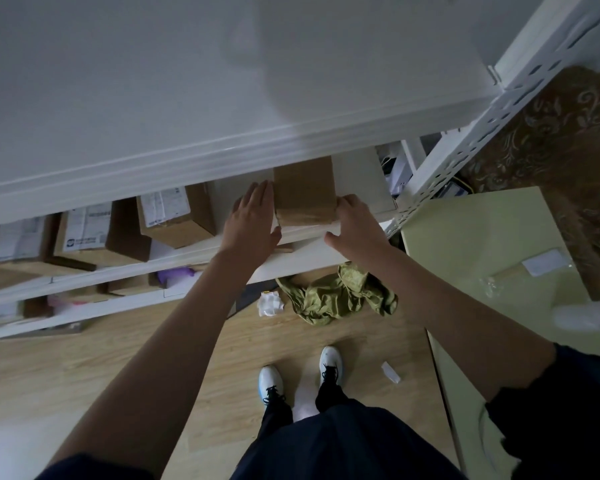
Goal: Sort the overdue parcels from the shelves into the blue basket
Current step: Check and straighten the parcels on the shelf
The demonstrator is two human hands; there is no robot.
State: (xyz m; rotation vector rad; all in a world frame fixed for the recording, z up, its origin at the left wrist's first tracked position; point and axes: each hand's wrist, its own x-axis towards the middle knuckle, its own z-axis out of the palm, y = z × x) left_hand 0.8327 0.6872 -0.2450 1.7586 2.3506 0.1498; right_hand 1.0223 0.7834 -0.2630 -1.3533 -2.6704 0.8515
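Note:
A brown cardboard parcel (305, 194) wrapped in tape sits on the white shelf (302, 252), partly under the shelf board above. My left hand (253, 220) lies flat against its left side with straight fingers. My right hand (352, 225) touches its right front corner, fingers bent over the edge, thumb stretched toward the shelf lip. Three more labelled cardboard parcels (174, 216) stand to the left on the same shelf. No blue basket is in view.
The top shelf board (187, 98) juts out overhead. A perforated white upright (465, 157) stands to the right. A pale green table (482, 244) is at right. Olive cloth (336, 296) and crumpled paper (271, 304) lie on the wooden floor by my feet. Lower shelves hold more boxes.

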